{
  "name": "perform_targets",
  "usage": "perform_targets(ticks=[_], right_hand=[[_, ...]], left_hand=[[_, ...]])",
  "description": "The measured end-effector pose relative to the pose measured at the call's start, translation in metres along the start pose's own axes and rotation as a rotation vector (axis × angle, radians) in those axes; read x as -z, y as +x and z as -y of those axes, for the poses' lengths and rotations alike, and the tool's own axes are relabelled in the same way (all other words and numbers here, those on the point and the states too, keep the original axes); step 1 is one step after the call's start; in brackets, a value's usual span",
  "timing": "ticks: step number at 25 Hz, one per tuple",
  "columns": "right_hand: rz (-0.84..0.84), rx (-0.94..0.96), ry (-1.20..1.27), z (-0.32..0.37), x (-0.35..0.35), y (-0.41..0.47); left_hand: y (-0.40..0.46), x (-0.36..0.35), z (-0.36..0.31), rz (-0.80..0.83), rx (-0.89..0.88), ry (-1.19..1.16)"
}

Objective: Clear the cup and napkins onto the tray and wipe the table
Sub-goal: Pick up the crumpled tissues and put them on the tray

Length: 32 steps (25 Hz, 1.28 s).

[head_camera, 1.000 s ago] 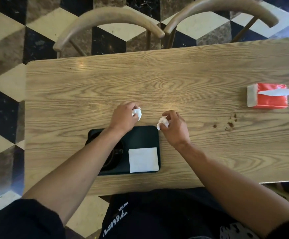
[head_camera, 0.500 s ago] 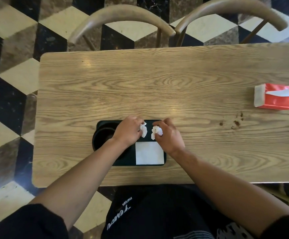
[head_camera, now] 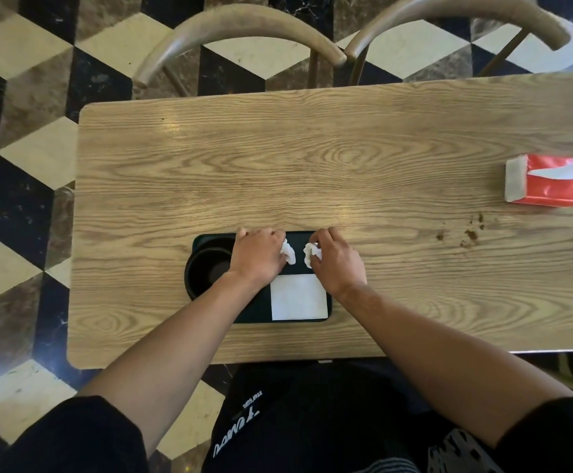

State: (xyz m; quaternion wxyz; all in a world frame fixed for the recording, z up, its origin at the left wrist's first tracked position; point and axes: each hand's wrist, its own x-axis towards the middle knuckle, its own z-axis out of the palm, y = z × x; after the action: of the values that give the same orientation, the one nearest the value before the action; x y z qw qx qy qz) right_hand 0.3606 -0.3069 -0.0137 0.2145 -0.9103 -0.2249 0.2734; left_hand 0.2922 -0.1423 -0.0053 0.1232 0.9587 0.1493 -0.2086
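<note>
A dark tray (head_camera: 298,235) lies near the front edge of the wooden table (head_camera: 346,158). A black cup (head_camera: 206,269) stands at the tray's left end, partly hidden by my left forearm. A flat white napkin (head_camera: 298,297) lies on the tray's right part. My left hand (head_camera: 257,256) is over the tray, shut on a crumpled white napkin (head_camera: 288,252). My right hand (head_camera: 336,262) is beside it, shut on a second crumpled napkin (head_camera: 310,254). Both wads are low over the tray's far part.
A red tissue pack (head_camera: 548,184) with a white sheet sticking out sits at the table's right side. Brown spots (head_camera: 469,232) mark the wood in front of it. Two curved wooden chair backs (head_camera: 240,27) stand behind the table's far edge.
Both hands, each holding a crumpled napkin, have come back from the bare wood beyond the tray to over the tray's far part. My view has shifted left.
</note>
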Motion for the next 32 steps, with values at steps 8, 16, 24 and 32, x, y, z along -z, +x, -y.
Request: perform_targets(ticks=[8, 16, 24, 32], right_hand=[[-0.040, 0.009, -0.014, -0.002, 0.013, -0.014], [-0.021, -0.060, -0.139, -0.037, 0.025, -0.049], [0.062, -0.287, -0.164, -0.090, 0.013, -0.117], [0.161, -0.330, -0.108, -0.151, 0.033, -0.146]], left_hand=[[-0.018, 0.009, -0.002, -0.093, 0.007, -0.019], [-0.041, 0.006, -0.026, -0.177, -0.119, -0.112], [-0.062, -0.039, -0.103, -0.033, -0.495, 0.000], [-0.071, -0.071, -0.177, 0.253, -0.421, 0.148]])
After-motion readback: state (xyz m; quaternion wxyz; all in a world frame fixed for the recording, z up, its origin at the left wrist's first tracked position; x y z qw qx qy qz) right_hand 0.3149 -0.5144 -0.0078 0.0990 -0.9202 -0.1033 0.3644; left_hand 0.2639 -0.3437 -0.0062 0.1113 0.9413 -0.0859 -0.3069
